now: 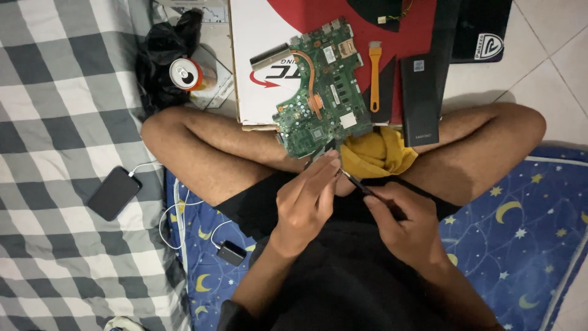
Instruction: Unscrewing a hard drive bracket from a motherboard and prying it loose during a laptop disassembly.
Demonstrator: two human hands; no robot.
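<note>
A green laptop circuit board [323, 92] with a copper heat pipe lies tilted across my crossed legs and a white and red cardboard box [263, 37]. My left hand [306, 199] pinches the board's near edge with its fingertips. A thin dark tool [358, 182] is gripped in my right hand [401, 224], its tip pointing at the board's lower edge beside my left fingers. A yellow cloth [376, 153] is bunched under the board on my lap.
An orange-handled brush [375, 73] and a black slab-shaped device [419, 101] lie on the box. A drink can [185, 73] and black bag stand at upper left. A phone [114, 193] with white cable rests on the checked blanket; a black charger [231, 252] sits on the star-patterned mat.
</note>
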